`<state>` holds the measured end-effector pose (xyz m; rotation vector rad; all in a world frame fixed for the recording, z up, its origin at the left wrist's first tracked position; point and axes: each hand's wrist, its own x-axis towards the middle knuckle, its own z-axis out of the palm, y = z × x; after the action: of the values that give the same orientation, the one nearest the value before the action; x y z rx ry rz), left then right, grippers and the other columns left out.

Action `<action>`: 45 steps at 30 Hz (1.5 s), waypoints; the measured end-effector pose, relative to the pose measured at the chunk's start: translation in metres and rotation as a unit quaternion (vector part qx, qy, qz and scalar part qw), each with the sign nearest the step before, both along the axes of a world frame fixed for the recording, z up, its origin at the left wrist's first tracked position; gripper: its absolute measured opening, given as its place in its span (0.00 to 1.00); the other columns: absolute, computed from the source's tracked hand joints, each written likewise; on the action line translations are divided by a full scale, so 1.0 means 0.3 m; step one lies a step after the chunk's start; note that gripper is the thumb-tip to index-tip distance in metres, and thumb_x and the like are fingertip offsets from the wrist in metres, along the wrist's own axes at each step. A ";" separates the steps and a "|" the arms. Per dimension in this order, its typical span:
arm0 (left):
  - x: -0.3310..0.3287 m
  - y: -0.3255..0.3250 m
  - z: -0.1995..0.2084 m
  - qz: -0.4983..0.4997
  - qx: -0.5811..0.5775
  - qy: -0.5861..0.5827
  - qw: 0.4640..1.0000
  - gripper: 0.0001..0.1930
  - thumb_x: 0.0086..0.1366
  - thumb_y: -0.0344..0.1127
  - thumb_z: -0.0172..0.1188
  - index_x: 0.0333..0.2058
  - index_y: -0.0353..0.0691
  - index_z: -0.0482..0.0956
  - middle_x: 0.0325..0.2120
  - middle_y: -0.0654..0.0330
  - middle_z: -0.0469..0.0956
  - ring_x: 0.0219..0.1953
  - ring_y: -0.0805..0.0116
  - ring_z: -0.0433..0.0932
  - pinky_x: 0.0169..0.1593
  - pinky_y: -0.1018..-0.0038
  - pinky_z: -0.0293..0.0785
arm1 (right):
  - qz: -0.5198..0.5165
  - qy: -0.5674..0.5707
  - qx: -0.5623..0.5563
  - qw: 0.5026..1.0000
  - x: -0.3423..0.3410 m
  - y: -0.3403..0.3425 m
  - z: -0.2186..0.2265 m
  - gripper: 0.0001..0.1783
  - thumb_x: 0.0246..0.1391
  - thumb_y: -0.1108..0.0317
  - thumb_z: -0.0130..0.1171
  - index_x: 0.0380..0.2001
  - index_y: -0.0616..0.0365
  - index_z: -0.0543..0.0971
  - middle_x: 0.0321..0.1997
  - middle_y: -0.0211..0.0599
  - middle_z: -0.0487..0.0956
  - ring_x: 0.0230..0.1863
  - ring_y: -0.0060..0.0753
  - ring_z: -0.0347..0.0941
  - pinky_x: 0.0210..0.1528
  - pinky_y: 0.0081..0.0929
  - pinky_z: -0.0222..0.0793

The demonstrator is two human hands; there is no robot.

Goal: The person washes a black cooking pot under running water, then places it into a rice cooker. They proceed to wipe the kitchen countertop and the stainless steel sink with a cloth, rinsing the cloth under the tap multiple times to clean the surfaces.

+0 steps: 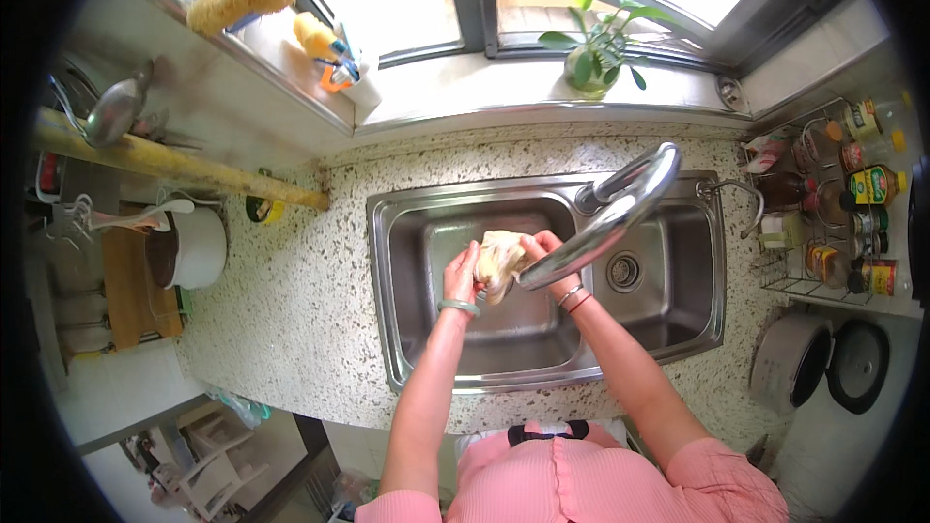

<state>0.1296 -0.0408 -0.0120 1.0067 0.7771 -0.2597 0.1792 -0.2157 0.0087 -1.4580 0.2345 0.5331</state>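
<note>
Over the left basin of the steel double sink [399, 368], I hold a pale cream-yellow, lumpy, folded piece of food [501, 260] between both hands. Its exact kind cannot be made out. My left hand [461, 273] grips its left side, with a green bangle on that wrist. On its right side are the closed fingers of my right hand [554, 260], partly covered by the curved chrome faucet [620, 208]. Right by the held piece is the faucet's outlet end; I cannot tell if water runs.
A plant in a glass jar [593, 77] stands on the windowsill. Bottles and jars fill a wire rack [823, 203] at right, above a round pot [790, 358]. At left are a white pot [201, 247] and utensils hanging from a yellow pole [194, 167].
</note>
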 end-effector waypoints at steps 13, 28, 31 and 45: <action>-0.044 -0.025 -0.073 -0.036 0.467 -0.133 0.874 0.09 0.61 0.35 0.64 0.40 0.43 0.82 0.48 0.58 0.72 0.49 0.63 0.73 0.48 0.70 0.74 | -0.013 0.181 0.081 0.980 -0.058 0.035 -0.122 0.17 0.59 0.53 0.58 0.31 0.57 0.74 0.26 0.24 0.74 0.26 0.15 0.67 0.28 0.18 0.63; -0.068 -0.060 0.000 -0.128 0.334 -0.107 0.928 0.06 0.56 0.28 0.66 0.34 0.38 0.81 0.32 0.63 0.80 0.36 0.72 0.78 0.42 0.76 0.74 | 0.037 0.109 -0.005 0.993 -0.072 0.016 -0.115 0.11 0.56 0.61 0.59 0.33 0.51 0.69 0.25 0.24 0.74 0.19 0.13 0.66 0.17 0.13 0.59; -0.091 -0.069 -0.072 0.001 0.163 -0.105 0.981 0.06 0.59 0.28 0.65 0.35 0.36 0.79 0.30 0.65 0.80 0.32 0.76 0.77 0.40 0.79 0.73 | 0.021 0.124 0.007 0.992 -0.066 0.015 -0.092 0.10 0.55 0.64 0.59 0.35 0.51 0.69 0.25 0.25 0.74 0.20 0.13 0.67 0.17 0.13 0.59; -0.050 -0.101 -0.287 0.068 -0.496 0.019 0.865 0.22 0.68 0.59 0.47 0.24 0.51 0.72 0.10 0.66 0.69 0.12 0.70 0.70 0.15 0.75 0.65 | 0.200 -0.278 -0.242 0.908 -0.231 0.190 0.084 0.12 0.52 0.58 0.63 0.28 0.55 0.77 0.33 0.41 0.73 0.31 0.49 0.74 0.34 0.39 0.73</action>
<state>0.1147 -0.0713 -0.0981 -0.0343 0.6165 -0.4912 0.1099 -0.1588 0.0340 -2.1005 -0.4272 0.3730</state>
